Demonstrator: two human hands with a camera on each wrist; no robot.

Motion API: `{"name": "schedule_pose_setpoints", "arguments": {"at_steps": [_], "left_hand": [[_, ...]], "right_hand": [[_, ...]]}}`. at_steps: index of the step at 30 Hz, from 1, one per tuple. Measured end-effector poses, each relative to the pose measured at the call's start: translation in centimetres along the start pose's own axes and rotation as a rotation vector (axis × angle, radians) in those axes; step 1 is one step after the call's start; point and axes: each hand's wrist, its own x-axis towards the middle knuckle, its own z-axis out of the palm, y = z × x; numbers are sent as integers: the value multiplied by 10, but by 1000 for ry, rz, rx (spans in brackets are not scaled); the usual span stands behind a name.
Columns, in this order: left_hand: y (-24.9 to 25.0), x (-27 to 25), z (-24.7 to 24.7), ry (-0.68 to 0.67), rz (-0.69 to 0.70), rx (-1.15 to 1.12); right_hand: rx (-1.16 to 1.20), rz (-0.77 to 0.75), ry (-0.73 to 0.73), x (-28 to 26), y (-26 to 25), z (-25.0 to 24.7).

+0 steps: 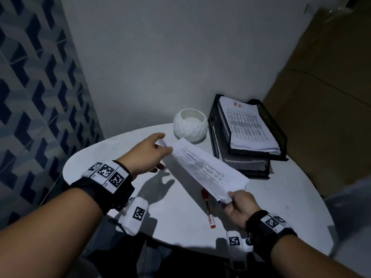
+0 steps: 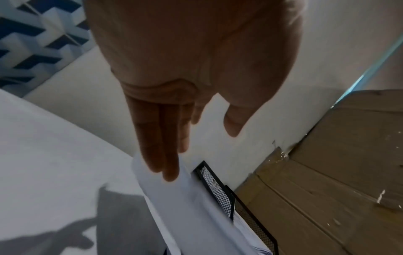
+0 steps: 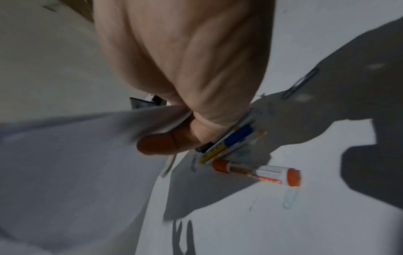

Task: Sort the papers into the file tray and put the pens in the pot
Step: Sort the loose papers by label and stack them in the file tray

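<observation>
A round white counter (image 1: 180,227) sits against a pale wall. At its far right stands a black mesh file tray (image 1: 281,141) with two tiers, the upper one holding a stack of printed papers (image 1: 249,125) marked in red at the top, the lower one holding more sheets. A sheaf of printed paper (image 1: 206,167) is lifted above the counter, slanting from near the pot down to the near right. The left hand (image 1: 149,155) meets its far end, fingers straight and close together, thumb apart from them; whether it grips I cannot tell. The right hand (image 1: 240,207) pinches the near corner between thumb and curled fingers. A white faceted pot (image 1: 190,125) stands just left of the tray. A red marker (image 1: 208,212) lies on the counter under the sheaf's near end; the right wrist view shows more pens (image 3: 231,143) beside it and a paper clip (image 3: 300,82).
</observation>
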Motion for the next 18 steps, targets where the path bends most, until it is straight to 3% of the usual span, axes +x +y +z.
{"name": "schedule_pose_setpoints", "arguments": {"at_steps": [7, 14, 18], "left_hand": [[-11, 7, -4, -311, 7, 502], [-16, 19, -4, -324, 5, 610], [-21, 26, -7, -308, -23, 642]], "right_hand": [[103, -37, 242, 54, 7, -63], [186, 9, 273, 75, -46, -56], [106, -99, 352, 84, -71, -33]]}}
